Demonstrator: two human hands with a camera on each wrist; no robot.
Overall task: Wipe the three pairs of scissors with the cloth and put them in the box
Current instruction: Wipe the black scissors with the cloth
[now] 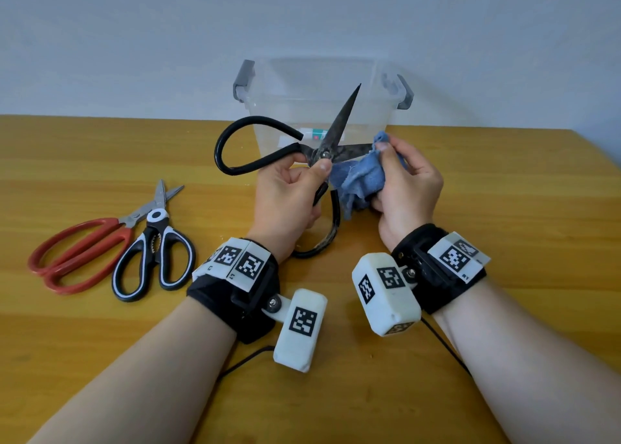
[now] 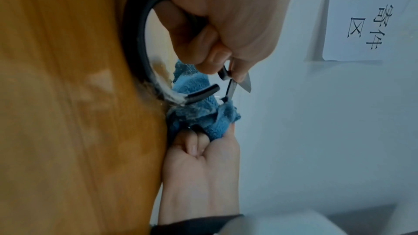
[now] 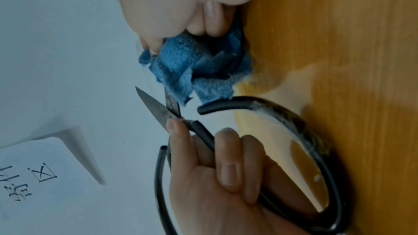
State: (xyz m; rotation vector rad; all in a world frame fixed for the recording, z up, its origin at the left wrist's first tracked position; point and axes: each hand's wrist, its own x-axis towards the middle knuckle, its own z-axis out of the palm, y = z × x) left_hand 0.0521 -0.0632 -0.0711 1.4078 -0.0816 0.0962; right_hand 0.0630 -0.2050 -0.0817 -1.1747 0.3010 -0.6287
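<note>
Right now, as seen from beside the table:

Left hand: the left hand (image 1: 289,191) has its fingers curled round one handle of the black scissors (image 1: 322,147), thumb pressed near the pivot, holding them up off the wood.

Black scissors: blades spread wide, one pointing up in front of the box, the other pointing right into the cloth; the lower handle loop hangs down past the left wrist.

Right hand: the right hand (image 1: 406,188) has thumb and fingers clamped on the bunched blue cloth (image 1: 361,183), pinching it over the tip of the right-pointing blade.

Box: a clear plastic box (image 1: 275,107) with grey latches stands at the far side of the table, just behind the hands.

Other pairs: the red-handled scissors (image 1: 80,252) and the black-and-white scissors (image 1: 156,252) lie flat to the left, overlapping near their pivots, well apart from the box.

Table: a yellowish wooden table (image 1: 504,208) against a pale wall.

Wrists: both carry black straps with white marker blocks.
</note>
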